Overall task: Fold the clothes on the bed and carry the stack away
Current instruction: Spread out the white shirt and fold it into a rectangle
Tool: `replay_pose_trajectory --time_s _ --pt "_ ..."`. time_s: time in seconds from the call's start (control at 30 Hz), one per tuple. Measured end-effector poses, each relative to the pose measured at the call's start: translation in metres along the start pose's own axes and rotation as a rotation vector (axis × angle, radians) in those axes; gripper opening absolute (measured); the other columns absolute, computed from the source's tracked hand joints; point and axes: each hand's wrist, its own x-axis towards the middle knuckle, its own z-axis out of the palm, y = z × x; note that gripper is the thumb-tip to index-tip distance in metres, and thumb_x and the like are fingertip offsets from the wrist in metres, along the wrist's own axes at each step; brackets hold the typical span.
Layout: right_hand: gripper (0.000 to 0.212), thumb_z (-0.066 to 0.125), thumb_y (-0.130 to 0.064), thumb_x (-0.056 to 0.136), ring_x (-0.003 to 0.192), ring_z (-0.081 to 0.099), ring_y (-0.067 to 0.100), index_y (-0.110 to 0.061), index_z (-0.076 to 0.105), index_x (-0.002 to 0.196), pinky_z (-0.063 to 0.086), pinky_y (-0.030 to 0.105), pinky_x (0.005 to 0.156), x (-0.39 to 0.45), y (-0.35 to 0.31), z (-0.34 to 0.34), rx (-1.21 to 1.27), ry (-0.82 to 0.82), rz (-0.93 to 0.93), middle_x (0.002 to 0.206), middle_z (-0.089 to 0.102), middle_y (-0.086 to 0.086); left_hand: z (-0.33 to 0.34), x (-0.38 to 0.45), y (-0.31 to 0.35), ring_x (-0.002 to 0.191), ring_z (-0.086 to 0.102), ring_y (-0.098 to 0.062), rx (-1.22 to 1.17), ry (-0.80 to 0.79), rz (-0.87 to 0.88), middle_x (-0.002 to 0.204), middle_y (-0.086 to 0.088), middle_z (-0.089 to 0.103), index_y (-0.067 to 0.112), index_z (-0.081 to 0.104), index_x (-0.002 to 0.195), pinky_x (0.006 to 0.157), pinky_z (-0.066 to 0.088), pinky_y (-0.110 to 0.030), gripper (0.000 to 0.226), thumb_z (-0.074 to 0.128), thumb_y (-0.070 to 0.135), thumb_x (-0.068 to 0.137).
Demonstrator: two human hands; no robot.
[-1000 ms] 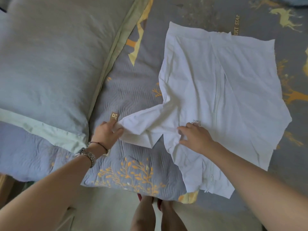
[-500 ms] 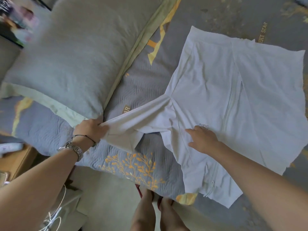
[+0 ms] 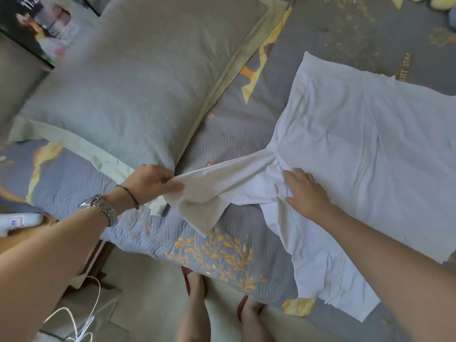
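A white shirt [image 3: 345, 149] lies spread on the bed [image 3: 234, 124], mostly beyond and to the right of both hands; its right side runs off the frame edge. The left hand [image 3: 150, 182] pinches the end of the sleeve [image 3: 217, 186], which stretches between the two hands, its lower flap hanging loose. The fingertips are partly buried in the cloth. The right hand [image 3: 304, 191] lies flat with fingers spread on the shirt where the sleeve joins the body; a small print beside it is too tiny to read. Just beyond the left hand sits a grey pillow [image 3: 130, 85]. A watch [image 3: 102, 209] and a thin band are on the left wrist. The picture frame at upper left is blurred.
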Motion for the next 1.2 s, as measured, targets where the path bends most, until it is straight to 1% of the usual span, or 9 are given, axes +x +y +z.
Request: replay_pose_trajectory --time_s 0.1,0.17,0.4,0.57,0.7,0.83,0.93,1.1,1.2 --pt "0.075 0.059 -0.026 0.086 0.137 0.022 0.028 -0.022 0.016 0.148 0.037 0.043 0.104 0.011 -0.011 -0.003 0.089 -0.023 0.025 0.154 0.015 0.003 -0.004 0.016 -0.005 0.051 0.036 -0.009 -0.182 0.029 -0.012 0.049 0.006 0.040 0.013 0.053 0.055 0.049 0.031 -0.019 0.043 0.064 0.043 0.083" --pt "0.072 0.058 -0.028 0.087 0.138 0.023 0.026 -0.022 0.019 0.147 0.036 0.043 0.105 0.012 -0.020 -0.004 0.155 0.024 0.029 0.154 0.019 0.002 -0.008 0.030 -0.007 0.045 0.035 -0.005 -0.251 0.024 0.000 0.043 0.009 0.038 0.020 0.051 0.050 0.043 0.028 -0.014 0.042 0.066 0.041 0.082" --pt "0.058 0.061 -0.030 0.087 0.133 0.035 0.017 -0.024 0.037 0.140 0.035 0.032 0.104 0.012 -0.080 -0.013 0.341 0.222 -0.177 0.144 0.041 -0.006 -0.023 0.062 -0.010 0.045 0.045 -0.002 -0.183 -0.118 0.103 0.044 0.008 0.045 0.025 0.050 0.047 0.046 0.036 -0.013 0.042 0.063 0.042 0.083" --pt "0.060 0.061 -0.034 0.088 0.136 0.028 0.016 -0.024 0.037 0.141 0.023 0.027 0.108 0.037 -0.144 -0.035 0.473 0.111 -0.330 0.143 0.042 -0.003 -0.032 0.066 -0.017 0.049 0.046 0.001 -0.157 -0.160 0.191 0.047 0.006 0.040 0.025 0.041 0.048 0.050 0.035 -0.011 0.045 0.065 0.034 0.084" --pt "0.055 0.065 -0.036 0.084 0.122 0.035 0.015 -0.028 0.044 0.134 0.022 0.024 0.099 0.053 -0.188 -0.044 0.469 0.028 -0.375 0.124 0.054 -0.004 -0.036 0.062 -0.027 0.047 0.043 -0.002 -0.168 -0.163 0.234 0.048 0.007 0.038 0.027 0.052 0.056 0.051 0.035 -0.011 0.031 0.070 0.034 0.080" --pt "0.025 0.066 -0.032 0.084 0.097 0.048 0.021 -0.013 0.064 0.100 0.026 0.026 0.082 0.059 -0.203 -0.051 0.374 -0.016 -0.366 0.089 0.059 0.001 -0.041 0.057 -0.040 0.054 0.043 -0.003 -0.150 -0.164 0.179 0.057 0.007 0.049 0.021 0.061 0.069 0.053 0.035 -0.008 0.023 0.075 0.039 0.073" --pt "0.019 0.067 -0.027 0.084 0.084 0.050 0.020 -0.009 0.063 0.088 0.033 0.031 0.074 0.057 -0.199 -0.057 0.478 -0.037 -0.317 0.084 0.057 0.002 -0.049 0.049 -0.051 0.051 0.046 0.001 -0.161 -0.149 0.153 0.054 0.012 0.049 0.031 0.058 0.061 0.050 0.036 -0.006 0.023 0.079 0.038 0.068" --pt "0.015 0.066 -0.023 0.085 0.086 0.051 0.020 -0.008 0.062 0.087 0.037 0.034 0.075 0.051 -0.197 -0.059 0.521 0.014 -0.253 0.090 0.059 0.005 -0.069 0.032 -0.071 0.046 0.047 0.008 -0.131 -0.129 0.074 0.039 0.015 0.045 0.032 0.055 0.052 0.048 0.036 -0.006 0.030 0.082 0.041 0.062" --pt "0.017 0.063 -0.024 0.086 0.087 0.053 0.024 -0.007 0.061 0.089 0.040 0.036 0.075 0.047 -0.200 -0.056 0.506 0.036 -0.238 0.092 0.060 0.007 -0.085 0.021 -0.088 0.044 0.048 0.002 -0.058 -0.175 0.009 0.043 0.013 0.048 0.030 0.058 0.054 0.043 0.034 -0.006 0.028 0.080 0.046 0.062"
